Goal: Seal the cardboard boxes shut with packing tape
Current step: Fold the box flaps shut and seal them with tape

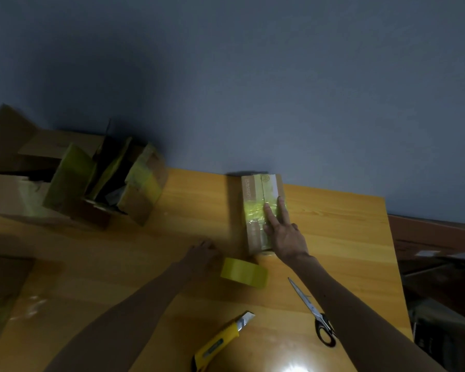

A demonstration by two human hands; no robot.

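Small box (262, 210) at far edge of table (346, 237), yellow tape across its top; right hand (285, 234) flat on it, fingers straight, pressing tape; left hand (203, 253) blurred beside tape roll (243, 272), grip unclear; scissors (314, 312) and knife (223, 336) nearer.

The table (333, 237) is orange-yellow with thin wood lines, the wall (253, 76) is grey-blue, the small box (253, 189) is brown with shiny yellow stripes, the roll of tape (244, 272) is yellow, the knife (220, 342) is yellow and black, and the scissors (313, 310) have black handles.
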